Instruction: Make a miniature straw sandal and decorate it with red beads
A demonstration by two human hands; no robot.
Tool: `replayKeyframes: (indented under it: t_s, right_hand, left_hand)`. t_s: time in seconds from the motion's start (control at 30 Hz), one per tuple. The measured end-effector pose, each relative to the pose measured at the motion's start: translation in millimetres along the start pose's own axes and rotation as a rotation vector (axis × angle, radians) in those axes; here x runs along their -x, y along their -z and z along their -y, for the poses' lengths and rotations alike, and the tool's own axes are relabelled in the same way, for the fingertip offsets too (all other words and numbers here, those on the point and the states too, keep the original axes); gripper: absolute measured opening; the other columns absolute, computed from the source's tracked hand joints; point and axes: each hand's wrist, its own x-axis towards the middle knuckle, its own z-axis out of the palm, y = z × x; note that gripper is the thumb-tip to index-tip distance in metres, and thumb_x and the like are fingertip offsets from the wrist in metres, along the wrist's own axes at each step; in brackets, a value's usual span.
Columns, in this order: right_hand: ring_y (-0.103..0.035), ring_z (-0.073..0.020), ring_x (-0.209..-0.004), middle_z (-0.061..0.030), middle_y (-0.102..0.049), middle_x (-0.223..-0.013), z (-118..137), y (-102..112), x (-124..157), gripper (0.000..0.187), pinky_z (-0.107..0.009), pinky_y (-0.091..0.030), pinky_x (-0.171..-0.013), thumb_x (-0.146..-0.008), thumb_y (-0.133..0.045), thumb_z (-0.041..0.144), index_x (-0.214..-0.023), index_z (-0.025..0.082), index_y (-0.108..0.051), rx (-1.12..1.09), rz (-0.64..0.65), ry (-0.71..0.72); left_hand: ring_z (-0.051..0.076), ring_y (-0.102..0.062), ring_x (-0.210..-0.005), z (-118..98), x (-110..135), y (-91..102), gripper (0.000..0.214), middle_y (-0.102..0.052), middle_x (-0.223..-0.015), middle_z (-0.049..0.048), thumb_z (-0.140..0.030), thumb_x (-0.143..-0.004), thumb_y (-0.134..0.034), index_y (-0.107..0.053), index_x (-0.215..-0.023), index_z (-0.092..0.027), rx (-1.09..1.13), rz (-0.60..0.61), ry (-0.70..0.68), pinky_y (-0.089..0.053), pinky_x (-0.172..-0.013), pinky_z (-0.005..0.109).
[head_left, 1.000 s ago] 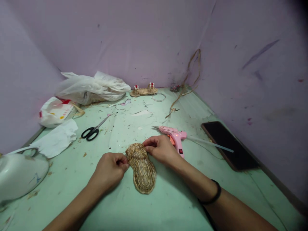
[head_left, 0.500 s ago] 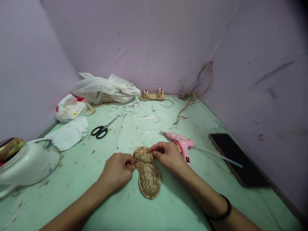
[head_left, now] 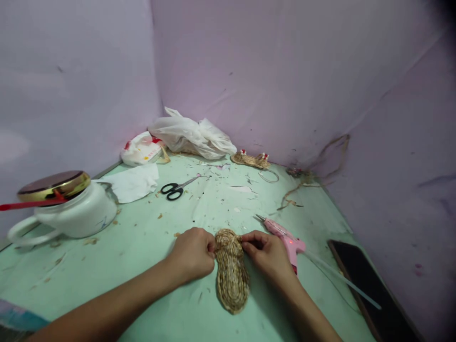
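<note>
A small braided straw slipper [head_left: 232, 280], sole-shaped with a band across its upper end, lies on the green tabletop. My left hand [head_left: 194, 251] is closed, its fingertips pinching the left edge near that band. On the other side, my right hand [head_left: 269, 254] pinches the right end of the band between thumb and fingers, with a bit of straw showing at the tips. Beyond the right hand lies a pink glue gun [head_left: 285, 237], its small light lit and a clear glue stick [head_left: 351, 282] sticking out of its back.
Black-handled scissors [head_left: 174, 190], white tissue [head_left: 135, 183] and a white mug [head_left: 81, 213] with a gold-rimmed lid are on the left. A plastic bag [head_left: 194, 135] and another straw slipper [head_left: 249, 160] with beads sit at the back. A phone [head_left: 370, 285] lies right.
My view has swung left, so everything sits farther right in the picture. Both hands keep their pinch on the straw slipper; the right fingertips have drawn slightly outward at the band's end.
</note>
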Motion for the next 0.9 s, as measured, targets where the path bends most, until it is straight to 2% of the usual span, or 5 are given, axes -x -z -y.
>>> replayKeyframes:
  t_s: [0.5, 0.9]
  right_hand:
    - [-0.067, -0.0227, -0.066, -0.0058, -0.073, -0.069, 0.8, -0.5, 1.2, 0.014, -0.033, -0.051, -0.063, -0.063, -0.058, 0.023, -0.068, 0.016, -0.069, 0.015, -0.008, -0.006]
    - [-0.067, -0.0236, -0.069, -0.0071, -0.074, -0.074, -3.3, 0.0, -0.3, 0.016, -0.035, -0.051, -0.067, -0.065, -0.056, 0.022, -0.072, 0.016, -0.070, 0.022, 0.009, -0.026]
  left_hand:
    - [0.016, -0.051, -0.053, -0.4, 0.8, 0.2, 0.011, -0.063, -0.057, 0.0025, -0.014, -0.055, -0.053, -0.063, -0.056, -0.020, 0.004, -0.001, 0.005, -0.030, -0.050, 0.026]
    - [0.014, -0.047, -0.051, -0.9, 1.1, -0.3, 0.009, -0.058, -0.053, -0.0002, -0.015, -0.056, -0.051, -0.058, -0.052, -0.020, -0.025, 0.010, 0.006, -0.030, -0.050, 0.026]
